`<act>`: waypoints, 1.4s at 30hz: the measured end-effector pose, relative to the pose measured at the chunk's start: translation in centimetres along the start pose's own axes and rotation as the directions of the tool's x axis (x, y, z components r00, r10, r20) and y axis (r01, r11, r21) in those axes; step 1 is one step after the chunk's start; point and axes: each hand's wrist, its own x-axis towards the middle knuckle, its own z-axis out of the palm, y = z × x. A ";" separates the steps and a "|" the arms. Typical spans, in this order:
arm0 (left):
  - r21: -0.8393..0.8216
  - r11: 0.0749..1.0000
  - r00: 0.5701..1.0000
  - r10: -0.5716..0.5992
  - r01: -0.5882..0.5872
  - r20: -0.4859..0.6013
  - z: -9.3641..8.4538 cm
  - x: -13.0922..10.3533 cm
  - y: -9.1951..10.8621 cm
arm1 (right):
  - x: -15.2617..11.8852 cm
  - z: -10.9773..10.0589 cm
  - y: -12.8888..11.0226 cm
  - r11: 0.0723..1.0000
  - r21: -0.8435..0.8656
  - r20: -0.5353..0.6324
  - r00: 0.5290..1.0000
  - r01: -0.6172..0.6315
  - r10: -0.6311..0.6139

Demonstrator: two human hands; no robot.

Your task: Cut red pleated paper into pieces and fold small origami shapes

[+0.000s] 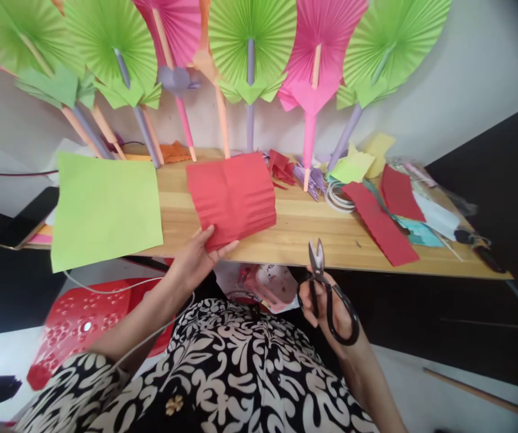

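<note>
My left hand (198,258) pinches the lower left corner of a creased red sheet of paper (234,198), thumb on top and fingers underneath. The sheet lies over the wooden table near its front edge, with fold lines across its lower part. In my right hand (331,307) is a pair of scissors (317,270) with black handles, blades pointing up and slightly parted, apart from the paper. A flat light green sheet (106,207) lies left of my left hand. Two red paper strips (383,225) rest on the table to the right.
Several pleated paper fans, green (252,48) and pink (319,42), lean on the wall behind the wooden table (304,225). A roll of white tape (340,197) and paper scraps (281,165) lie at the back. A phone (27,219) is at the left, a red stool (83,319) below.
</note>
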 end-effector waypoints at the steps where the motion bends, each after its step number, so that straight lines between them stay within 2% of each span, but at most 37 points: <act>1: -0.049 0.998 0.999 -0.039 0.038 -0.014 0.1 -0.3 -0.5 | -0.2 0.3 0.5 1.000 -0.004 0.021 1.000 -0.010 0.010; 4: -0.129 0.986 0.991 -0.119 0.110 -0.061 -0.2 -1.5 -2.0 | -1.1 0.7 1.5 0.999 -0.033 0.092 0.995 -0.043 0.046; 6: -0.113 0.984 0.985 -0.150 0.141 -0.080 -0.7 -2.4 -2.7 | -1.6 0.8 2.0 0.995 -0.062 0.123 0.989 -0.077 0.085; 8: -0.053 0.986 0.985 -0.163 0.160 -0.059 -1.6 -3.3 -3.3 | -1.8 0.7 2.3 0.988 -0.106 0.154 0.980 -0.110 0.125; 12: 0.110 0.974 0.976 -0.206 0.198 0.066 -3.6 -4.3 -4.8 | -1.6 0.5 3.0 0.971 -0.216 0.220 0.964 -0.100 0.148; 15: 0.215 0.946 0.953 -0.274 0.243 0.129 -4.7 -4.3 -6.3 | -1.3 0.7 3.4 0.965 -0.251 0.211 0.968 -0.081 0.137; 21: 0.385 0.884 0.929 -0.340 0.264 0.144 -4.9 -3.5 -8.4 | -1.3 1.1 3.3 0.961 -0.269 0.166 0.979 -0.070 0.117; 25: 0.412 0.883 0.952 -0.289 0.225 0.100 -4.7 -3.2 -8.3 | -1.8 0.3 2.8 0.950 -0.300 0.129 0.983 -0.090 0.134; 29: 0.363 0.906 0.964 -0.259 0.218 0.067 -4.8 -3.1 -7.6 | -2.3 -0.4 2.8 0.918 -0.357 0.093 0.971 -0.174 0.221; 34: 0.358 0.905 0.960 -0.270 0.228 0.071 -4.3 -3.4 -7.0 | -2.0 1.0 3.1 0.897 -0.340 0.121 0.933 -0.281 0.338; 38: 0.372 0.898 0.958 -0.278 0.233 0.071 -3.9 -3.5 -7.0 | -1.1 2.2 3.1 0.911 -0.319 0.172 0.930 -0.259 0.325; 42: 0.388 0.895 0.960 -0.269 0.219 0.079 -3.8 -3.5 -6.9 | -0.1 2.6 3.3 0.918 -0.316 0.216 0.924 -0.238 0.314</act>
